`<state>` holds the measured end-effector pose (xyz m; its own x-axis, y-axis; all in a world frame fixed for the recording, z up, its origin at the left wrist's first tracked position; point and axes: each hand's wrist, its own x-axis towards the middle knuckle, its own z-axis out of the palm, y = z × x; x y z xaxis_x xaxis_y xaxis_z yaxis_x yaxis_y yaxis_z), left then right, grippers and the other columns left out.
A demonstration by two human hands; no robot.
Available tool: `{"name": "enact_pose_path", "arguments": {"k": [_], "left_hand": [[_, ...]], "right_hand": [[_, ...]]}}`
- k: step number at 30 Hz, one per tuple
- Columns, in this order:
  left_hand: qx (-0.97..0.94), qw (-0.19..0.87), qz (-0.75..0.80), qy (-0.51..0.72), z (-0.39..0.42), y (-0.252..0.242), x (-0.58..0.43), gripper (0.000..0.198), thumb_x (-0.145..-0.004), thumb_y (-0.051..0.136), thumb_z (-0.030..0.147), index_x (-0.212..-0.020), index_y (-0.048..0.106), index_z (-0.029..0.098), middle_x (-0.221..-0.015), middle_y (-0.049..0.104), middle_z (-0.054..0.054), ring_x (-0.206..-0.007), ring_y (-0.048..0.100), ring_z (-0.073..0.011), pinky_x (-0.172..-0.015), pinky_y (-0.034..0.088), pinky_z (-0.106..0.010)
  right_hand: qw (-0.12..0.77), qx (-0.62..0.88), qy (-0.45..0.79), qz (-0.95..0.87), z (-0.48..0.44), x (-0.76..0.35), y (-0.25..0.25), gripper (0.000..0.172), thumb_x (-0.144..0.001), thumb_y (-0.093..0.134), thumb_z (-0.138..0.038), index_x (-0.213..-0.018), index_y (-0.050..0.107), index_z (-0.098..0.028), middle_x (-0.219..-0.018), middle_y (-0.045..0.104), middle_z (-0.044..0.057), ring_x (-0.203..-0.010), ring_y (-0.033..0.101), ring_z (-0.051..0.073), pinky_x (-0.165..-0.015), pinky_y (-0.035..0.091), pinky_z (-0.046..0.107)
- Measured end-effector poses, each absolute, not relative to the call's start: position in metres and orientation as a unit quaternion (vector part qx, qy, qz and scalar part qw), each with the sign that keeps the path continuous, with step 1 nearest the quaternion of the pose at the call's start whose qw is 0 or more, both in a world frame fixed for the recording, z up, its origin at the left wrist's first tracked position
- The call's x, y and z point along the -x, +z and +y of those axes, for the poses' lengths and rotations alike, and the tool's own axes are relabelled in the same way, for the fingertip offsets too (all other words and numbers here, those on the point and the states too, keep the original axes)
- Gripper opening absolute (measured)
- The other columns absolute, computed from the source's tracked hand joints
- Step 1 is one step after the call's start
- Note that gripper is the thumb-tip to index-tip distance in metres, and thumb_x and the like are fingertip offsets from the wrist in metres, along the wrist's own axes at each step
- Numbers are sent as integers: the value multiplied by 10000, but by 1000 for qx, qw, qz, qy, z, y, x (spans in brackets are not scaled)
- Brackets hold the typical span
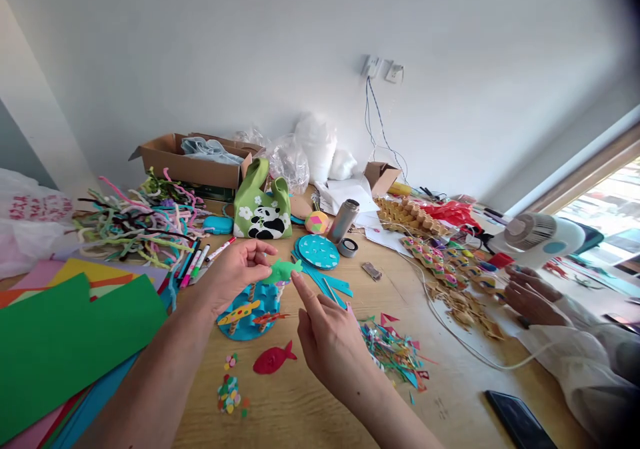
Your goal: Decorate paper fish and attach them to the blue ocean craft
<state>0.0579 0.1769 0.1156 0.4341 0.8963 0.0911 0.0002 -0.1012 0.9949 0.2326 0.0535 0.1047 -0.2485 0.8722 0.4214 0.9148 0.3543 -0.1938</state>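
Note:
My left hand (pixel 240 270) pinches a small green paper fish (pixel 281 272) between thumb and fingers, above a blue round base (pixel 235 329). My right hand (pixel 330 332) has its index finger stretched out, its tip at the fish's tail; the other fingers are loosely bent and hold nothing visible. The base carries curled blue paper strips, a yellow spotted fish (pixel 240 313) and an orange fish (pixel 270 317) on spiral paper supports. Flat on the table below lies a red paper fish (pixel 275 358), with colored paper dots (pixel 229 394) to its left.
Green paper sheets (pixel 75 342), pipe cleaners (pixel 135 225) and markers (pixel 197 262) lie left. Behind are a panda bag (pixel 263 209), steel bottle (pixel 345 219) and blue discs (pixel 317 251). Paper scraps (pixel 393 349), a phone (pixel 517 419), a fan (pixel 540 235) and another person's hands (pixel 535 299) are right.

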Motion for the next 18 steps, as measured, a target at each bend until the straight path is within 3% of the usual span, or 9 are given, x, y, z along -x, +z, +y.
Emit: {"name": "enact_pose_path", "arguments": {"k": [18], "left_hand": [[-617,582,349,398,174,118,-61,300,-621,692,243,-916,686,187,-699,556,31,-661,524,-123,-621,427,-244]], "right_hand": [[132,559,-173,-800,67,-226,97,682,-842,470,-56,-1502,300,-85,-705,640,53,-708,545,220,-641,412,327]]}}
